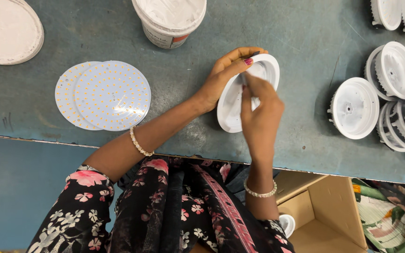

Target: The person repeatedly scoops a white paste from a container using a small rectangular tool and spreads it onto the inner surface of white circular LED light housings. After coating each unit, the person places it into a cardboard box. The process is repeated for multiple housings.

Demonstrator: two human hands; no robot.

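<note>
Left hand (225, 75) curled around the rim of one white round housing (233, 100), tilted on the blue-green table (71, 28) — firm grip. Right hand (258, 112) pinched, fingertips inside the housing; can't tell what they hold. Two dotted LED discs (111, 96) overlapping at left, one white paste tub (169, 21) up top, housing pile (390, 93) at right — count unclear.

White tub (169, 21) with red-and-white label, top centre; open brown carton (326, 213), bottom right.
</note>
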